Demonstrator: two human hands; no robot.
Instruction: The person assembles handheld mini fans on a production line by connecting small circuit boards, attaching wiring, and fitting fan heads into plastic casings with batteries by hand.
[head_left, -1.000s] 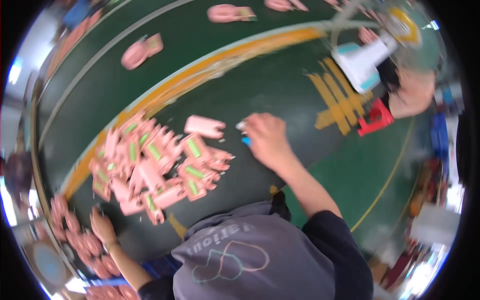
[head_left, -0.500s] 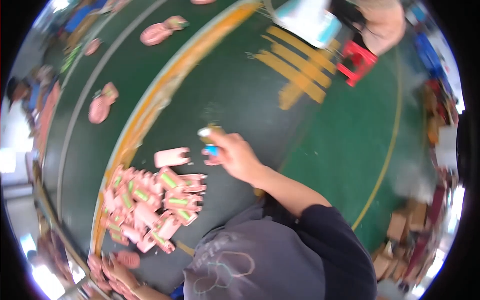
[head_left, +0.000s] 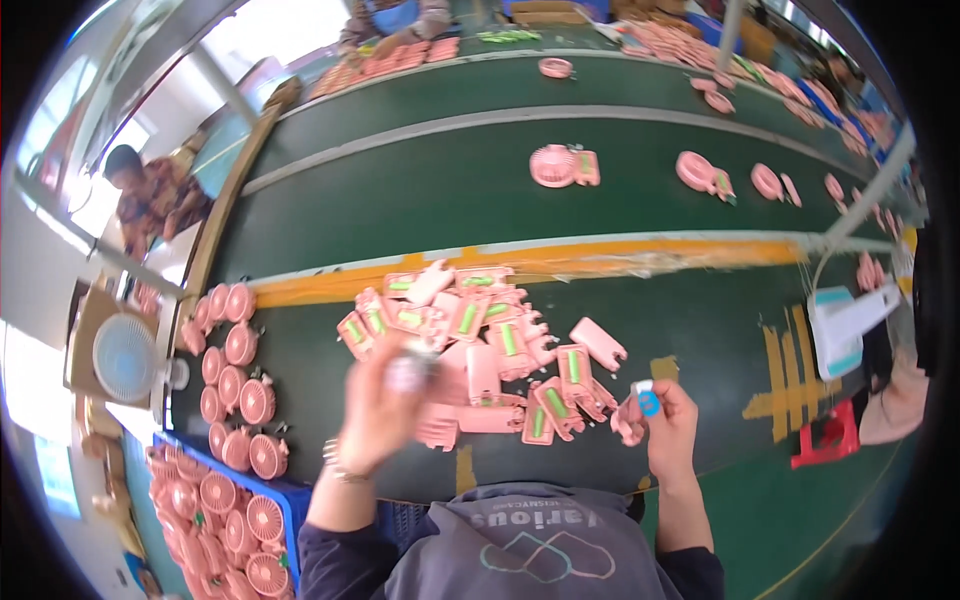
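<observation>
My left hand [head_left: 372,415], smeared by motion, is raised over the near left edge of a heap of pink casings [head_left: 483,372]. Its fingers are closed round a blurred pinkish, roundish piece [head_left: 408,374] whose kind I cannot make out. Right of the heap, my right hand [head_left: 674,432] is closed on a small blue-and-white piece [head_left: 649,402] at its fingertips. Small pink parts [head_left: 628,420] show beside those fingers, apparently in the same hand. Many casings carry bright green strips. Round pink fan heads [head_left: 257,401] stand in rows on the bench to the left.
A blue crate [head_left: 292,500] of fan heads stands at the lower left. Beyond an orange-taped ledge [head_left: 560,264], a green belt [head_left: 400,190] carries pink fans [head_left: 555,166]. A white-and-teal device [head_left: 838,330] and red stool [head_left: 832,435] are at right. Other people work nearby.
The view has swung left and levelled. My left hand has left the fan heads at the bench's left and come up beside the heap with a piece. My right hand still grips the blue-and-white piece.
</observation>
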